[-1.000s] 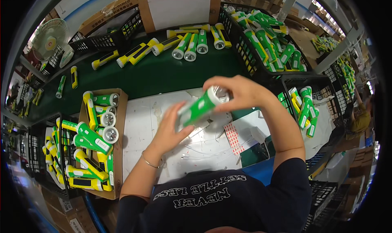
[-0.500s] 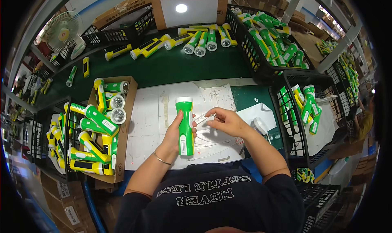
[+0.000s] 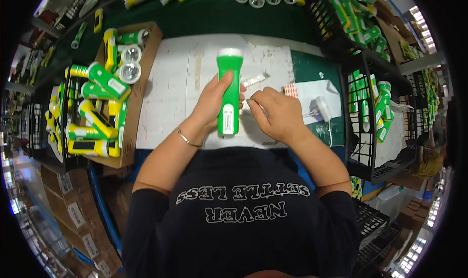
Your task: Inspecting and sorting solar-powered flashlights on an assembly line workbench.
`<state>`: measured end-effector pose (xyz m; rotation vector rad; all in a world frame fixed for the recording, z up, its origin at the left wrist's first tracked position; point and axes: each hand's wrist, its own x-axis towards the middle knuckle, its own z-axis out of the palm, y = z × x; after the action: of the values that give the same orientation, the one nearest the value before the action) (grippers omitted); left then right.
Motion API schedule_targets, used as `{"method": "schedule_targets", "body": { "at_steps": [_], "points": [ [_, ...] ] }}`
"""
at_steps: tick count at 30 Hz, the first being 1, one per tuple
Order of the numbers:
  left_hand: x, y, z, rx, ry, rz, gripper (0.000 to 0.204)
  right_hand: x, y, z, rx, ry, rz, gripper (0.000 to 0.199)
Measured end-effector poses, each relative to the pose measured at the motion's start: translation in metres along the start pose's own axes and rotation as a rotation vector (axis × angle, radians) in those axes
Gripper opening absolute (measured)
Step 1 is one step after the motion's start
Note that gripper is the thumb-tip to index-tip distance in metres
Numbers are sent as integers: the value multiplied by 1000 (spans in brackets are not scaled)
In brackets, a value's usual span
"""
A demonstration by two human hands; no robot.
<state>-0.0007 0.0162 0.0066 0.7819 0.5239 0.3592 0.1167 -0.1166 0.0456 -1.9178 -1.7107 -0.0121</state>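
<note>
Green plastic flashlight, right of the cardboard box, is held head-end away; the left hand has its grip wrapped round the barrel, seemingly to steady it, while the right hand, farther right of the box, pinches a thin pale item at the flashlight's side, probably for fine control

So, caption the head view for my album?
Left hand holds a green torch over the white surface, right hand beside it.

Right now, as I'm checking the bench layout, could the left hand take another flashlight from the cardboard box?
Probably not: the left hand is gripping a green flashlight, though the open cardboard box looks unobstructed.
</note>
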Motion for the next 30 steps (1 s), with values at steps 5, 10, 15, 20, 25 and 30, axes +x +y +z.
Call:
{"method": "schedule_targets", "body": {
  "at_steps": [5, 10, 15, 20, 25, 30],
  "points": [
    [-8, -8, 4, 119, 35, 97, 39, -1, -8, 16, -149, 8, -236, 13],
    [-3, -8, -22, 134, 47, 92, 51, -20, -19, 15, 62, -137, -417, 19],
    [-6, 10, -12, 102, 40, 190, 64, -28, -29, 18, 270, -222, -499, 30],
    [-11, -1, -3, 100, -62, 225, 29, 5, -13, 34, 582, -110, 251, 40],
    [-20, 5, -5, 238, 38, 101, 28, 4, 20, 34, 722, -12, 328, 42],
    [-29, 8, -9, 945, -19, 269, 40, 25, 28, 2, 863, -109, 436, 21]
  ]
}}
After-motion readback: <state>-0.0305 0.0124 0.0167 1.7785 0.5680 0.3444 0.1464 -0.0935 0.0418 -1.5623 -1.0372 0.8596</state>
